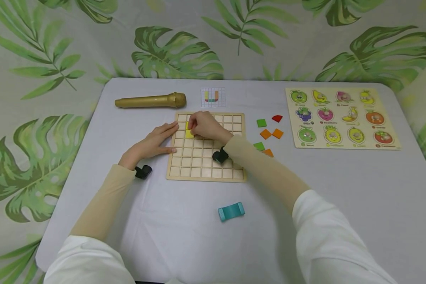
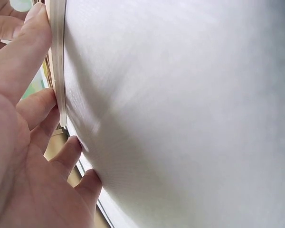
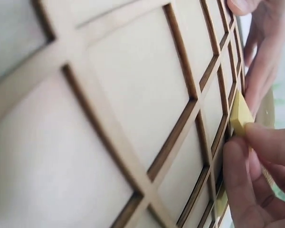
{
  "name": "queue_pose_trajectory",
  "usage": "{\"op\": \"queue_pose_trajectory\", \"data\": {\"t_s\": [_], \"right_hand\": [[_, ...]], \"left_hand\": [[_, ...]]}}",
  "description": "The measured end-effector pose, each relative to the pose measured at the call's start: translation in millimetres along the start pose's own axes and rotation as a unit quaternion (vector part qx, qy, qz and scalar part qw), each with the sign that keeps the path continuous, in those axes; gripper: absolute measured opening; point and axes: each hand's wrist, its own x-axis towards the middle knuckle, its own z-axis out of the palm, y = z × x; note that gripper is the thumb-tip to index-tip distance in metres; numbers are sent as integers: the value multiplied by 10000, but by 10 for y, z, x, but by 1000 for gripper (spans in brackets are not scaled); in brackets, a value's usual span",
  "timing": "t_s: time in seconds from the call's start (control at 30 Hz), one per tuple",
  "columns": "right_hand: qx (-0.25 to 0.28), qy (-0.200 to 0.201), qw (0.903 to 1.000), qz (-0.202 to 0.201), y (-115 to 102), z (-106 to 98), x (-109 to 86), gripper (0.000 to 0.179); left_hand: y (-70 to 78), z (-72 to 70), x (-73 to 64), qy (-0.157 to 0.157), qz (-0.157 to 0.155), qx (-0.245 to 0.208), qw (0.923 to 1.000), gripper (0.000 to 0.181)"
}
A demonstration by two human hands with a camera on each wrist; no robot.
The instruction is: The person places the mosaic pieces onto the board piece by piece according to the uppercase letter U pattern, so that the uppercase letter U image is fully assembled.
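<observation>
A wooden grid board [image 1: 186, 161] with square cells lies mid-table. My right hand [image 1: 206, 124] is over its upper left part, and its thumb and finger pinch a yellow tile [image 3: 241, 115], which stands tilted at the grid in the right wrist view. Another bit of yellow [image 3: 222, 202] shows lower down on the grid, partly behind the fingers. Along the board's left edge rests my left hand [image 1: 154, 140], fingers spread fairly straight. In the left wrist view its thumb and fingertips touch the board's side [image 2: 58, 57].
Right of the board lie a red quarter-round piece [image 1: 277, 118], green tiles [image 1: 261, 123] and orange tiles [image 1: 266, 134]. Behind it is a printed pattern card [image 1: 213, 105]. A gold microphone [image 1: 149, 101], a fruit puzzle board [image 1: 344, 118] and a curved teal piece [image 1: 231, 212] lie around.
</observation>
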Motion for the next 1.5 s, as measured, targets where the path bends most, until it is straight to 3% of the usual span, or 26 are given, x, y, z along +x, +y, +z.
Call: {"op": "queue_pose_trajectory", "data": {"t_s": [0.13, 0.23, 0.43, 0.63, 0.73, 1.2, 1.5], "right_hand": [[-727, 66, 9971, -225, -36, 41, 13, 8], [-770, 74, 9965, -324, -48, 41, -7, 9], [277, 203, 9993, -154, 44, -55, -43, 4], [1295, 357, 9906, 259, 156, -199, -86, 11], [1545, 371, 9865, 387, 201, -238, -94, 15], [589, 287, 9977, 195, 214, -174, -78, 23], [907, 401, 9947, 271, 239, -223, -108, 23]], "left_hand": [[0, -4, -3, 15, -13, -19, 10000, 81], [6, -6, -6, 18, -11, -42, 10000, 81], [23, -9, -8, -3, 4, -18, 10000, 81], [13, -3, -6, 21, 10, -28, 10000, 82], [18, -3, -11, 36, 24, -8, 10000, 82], [40, -10, -23, 72, 15, -23, 10000, 82], [48, -12, -22, 34, -39, -20, 10000, 82]]}}
